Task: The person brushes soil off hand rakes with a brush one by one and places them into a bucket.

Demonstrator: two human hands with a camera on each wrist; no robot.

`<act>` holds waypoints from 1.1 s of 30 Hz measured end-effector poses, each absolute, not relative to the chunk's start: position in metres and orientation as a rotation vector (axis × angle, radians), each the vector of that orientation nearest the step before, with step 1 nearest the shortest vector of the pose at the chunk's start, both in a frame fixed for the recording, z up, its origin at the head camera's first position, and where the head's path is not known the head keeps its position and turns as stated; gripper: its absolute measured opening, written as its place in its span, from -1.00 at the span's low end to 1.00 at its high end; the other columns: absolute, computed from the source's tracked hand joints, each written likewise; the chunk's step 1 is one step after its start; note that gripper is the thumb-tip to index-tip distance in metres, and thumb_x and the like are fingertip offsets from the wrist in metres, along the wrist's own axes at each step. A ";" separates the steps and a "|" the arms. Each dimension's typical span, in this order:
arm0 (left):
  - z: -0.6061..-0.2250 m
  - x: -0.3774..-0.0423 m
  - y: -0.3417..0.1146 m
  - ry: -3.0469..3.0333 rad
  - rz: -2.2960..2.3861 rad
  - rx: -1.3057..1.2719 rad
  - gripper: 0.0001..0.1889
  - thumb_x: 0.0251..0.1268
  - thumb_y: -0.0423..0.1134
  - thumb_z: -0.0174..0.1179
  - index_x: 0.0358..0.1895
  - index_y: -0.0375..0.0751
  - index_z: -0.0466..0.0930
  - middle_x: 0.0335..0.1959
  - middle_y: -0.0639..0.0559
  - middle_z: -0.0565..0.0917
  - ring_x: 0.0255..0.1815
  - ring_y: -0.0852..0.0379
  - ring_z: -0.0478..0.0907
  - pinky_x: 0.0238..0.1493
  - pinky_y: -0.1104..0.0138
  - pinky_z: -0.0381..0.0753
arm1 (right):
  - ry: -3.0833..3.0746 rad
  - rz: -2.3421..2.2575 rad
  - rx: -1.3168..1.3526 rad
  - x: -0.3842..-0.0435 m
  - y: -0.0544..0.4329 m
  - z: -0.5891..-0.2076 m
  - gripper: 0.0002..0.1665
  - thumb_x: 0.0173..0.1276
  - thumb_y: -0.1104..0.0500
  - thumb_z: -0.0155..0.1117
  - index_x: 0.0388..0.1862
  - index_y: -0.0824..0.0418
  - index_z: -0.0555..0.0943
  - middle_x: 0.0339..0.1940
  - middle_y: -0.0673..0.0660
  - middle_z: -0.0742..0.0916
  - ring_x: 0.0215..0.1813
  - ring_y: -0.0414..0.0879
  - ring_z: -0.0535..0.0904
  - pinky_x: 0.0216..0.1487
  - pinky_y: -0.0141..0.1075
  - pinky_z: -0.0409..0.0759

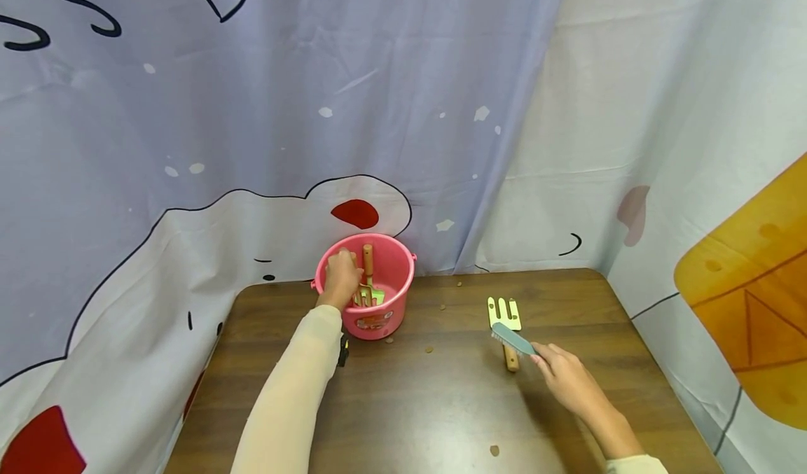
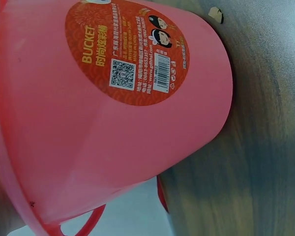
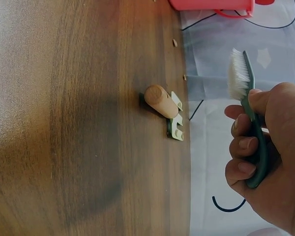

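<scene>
- Head view: the brush looks light and stiff; the right hand holds it raised over a fork on the table. The left hand dips into the bucket; I can't tell whether its fingers grip anything.
- Left wrist: the bucket seems thin, springy plastic, best taken by its rim.
- Right wrist: fingers curl round the brush's handle, the proper hold; bristles look soft.

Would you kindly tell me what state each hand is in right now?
Left hand: at the pink bucket; grip cannot be told.
Right hand: closed, holding the white-bristled brush.
</scene>
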State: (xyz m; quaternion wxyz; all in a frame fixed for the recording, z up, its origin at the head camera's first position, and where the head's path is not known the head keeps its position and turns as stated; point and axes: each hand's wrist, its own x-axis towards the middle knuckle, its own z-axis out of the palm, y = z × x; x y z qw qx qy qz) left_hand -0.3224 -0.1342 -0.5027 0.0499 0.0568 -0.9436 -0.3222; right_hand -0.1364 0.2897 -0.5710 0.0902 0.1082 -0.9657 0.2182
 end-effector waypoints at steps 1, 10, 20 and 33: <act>-0.503 -0.323 -0.134 -2.876 -0.995 0.192 -0.82 0.38 -0.36 0.32 -0.22 -0.31 0.48 -0.40 -0.16 0.57 -0.28 -0.08 0.64 -0.29 0.20 0.67 | -2.873 0.652 0.323 -0.136 0.290 -0.571 -0.64 0.52 0.24 0.25 0.21 0.38 0.64 -0.15 0.17 0.75 -0.18 -0.02 0.65 -0.16 -0.02 0.70; -0.503 -0.323 -0.138 -2.876 -1.046 0.223 -0.59 0.43 -0.24 0.32 0.15 -0.44 0.45 -0.06 -0.34 0.68 -0.04 -0.20 0.72 -0.02 0.03 0.80 | -2.861 0.683 0.334 -0.138 0.292 -0.572 -0.62 0.53 0.24 0.24 0.22 0.39 0.62 -0.09 0.26 0.77 -0.07 0.15 0.72 -0.04 0.13 0.74; -0.496 -0.318 -0.139 -2.833 -1.003 0.139 -0.53 0.40 -0.20 0.34 0.18 -0.45 0.45 -0.03 -0.32 0.63 0.07 -0.24 0.65 0.14 -0.03 0.71 | -2.845 0.615 0.364 -0.149 0.305 -0.566 -0.63 0.52 0.26 0.25 0.22 0.41 0.62 -0.28 0.10 0.71 -0.31 -0.10 0.55 -0.33 -0.12 0.64; -0.485 -0.288 -0.136 -2.706 -1.017 -0.076 -0.39 0.38 -0.10 0.36 0.32 -0.38 0.37 0.15 -0.31 0.57 0.19 -0.19 0.54 0.37 -0.05 0.58 | -2.872 0.582 0.289 -0.161 0.327 -0.562 -0.61 0.55 0.25 0.21 0.25 0.45 0.58 -0.27 0.15 0.69 -0.37 -0.07 0.48 -0.38 -0.17 0.53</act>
